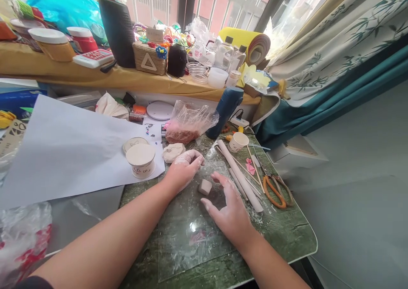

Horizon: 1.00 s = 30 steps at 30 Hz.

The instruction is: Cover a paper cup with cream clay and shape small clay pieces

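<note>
A small block of pale clay sits on a clear sheet dusted with white powder. My right hand is open beside it, thumb and fingers spread around the block's right side without gripping it. Above and left of the block is my left hand, its fingers curled and the thumb drawn in near them. Whatever those fingers hold, if anything, is hidden. White powder coats both hands. A larger lump of clay lies just behind my left hand. To the right rests a pale rolling pin beside thin sticks.
Scissors with orange handles lie near the table's right edge. A paper cup and a dark blue bottle stand behind. At left, a lidded cup rests on white paper. A bag of reddish-brown material sits at the back.
</note>
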Each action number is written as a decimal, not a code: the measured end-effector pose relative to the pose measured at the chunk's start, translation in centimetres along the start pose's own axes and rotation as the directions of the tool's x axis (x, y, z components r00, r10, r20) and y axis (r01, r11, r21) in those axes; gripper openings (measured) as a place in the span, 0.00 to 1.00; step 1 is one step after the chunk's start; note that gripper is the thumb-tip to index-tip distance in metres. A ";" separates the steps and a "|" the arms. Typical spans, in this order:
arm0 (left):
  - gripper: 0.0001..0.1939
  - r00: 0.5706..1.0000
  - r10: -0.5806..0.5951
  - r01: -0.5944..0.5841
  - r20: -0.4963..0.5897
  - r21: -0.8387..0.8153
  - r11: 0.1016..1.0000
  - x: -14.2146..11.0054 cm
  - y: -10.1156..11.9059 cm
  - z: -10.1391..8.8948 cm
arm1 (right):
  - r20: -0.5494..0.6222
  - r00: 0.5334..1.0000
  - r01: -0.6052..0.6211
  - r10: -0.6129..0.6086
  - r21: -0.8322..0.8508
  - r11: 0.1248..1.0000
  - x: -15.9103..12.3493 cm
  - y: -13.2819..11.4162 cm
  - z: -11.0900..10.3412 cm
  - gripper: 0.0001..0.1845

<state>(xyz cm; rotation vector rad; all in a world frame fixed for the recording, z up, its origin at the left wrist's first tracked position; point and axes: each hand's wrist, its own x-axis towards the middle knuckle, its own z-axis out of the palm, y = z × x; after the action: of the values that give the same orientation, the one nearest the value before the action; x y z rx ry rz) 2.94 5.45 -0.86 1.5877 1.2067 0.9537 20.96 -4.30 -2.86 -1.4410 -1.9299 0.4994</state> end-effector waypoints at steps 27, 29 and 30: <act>0.13 1.000 -0.018 0.018 -0.002 -0.019 1.000 0.0 0.3 0.0 | 0.005 0.999 0.036 -0.036 -0.062 0.997 1.5 -0.2 -0.6 0.35; 0.12 1.000 -0.024 0.024 -0.005 0.000 1.000 0.0 0.3 -0.1 | 0.062 0.998 -0.011 0.014 -0.042 0.999 1.7 -0.3 -0.5 0.30; 0.12 1.000 -0.024 0.024 -0.006 0.002 1.000 0.1 0.3 -0.1 | 0.073 0.996 -0.041 0.042 -0.018 0.999 1.8 -0.2 -0.5 0.27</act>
<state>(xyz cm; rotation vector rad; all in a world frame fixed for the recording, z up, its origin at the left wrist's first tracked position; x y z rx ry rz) 2.97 5.53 -0.58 1.5694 1.2285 0.9424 20.86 -2.71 -1.85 -1.4946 -1.9691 0.5635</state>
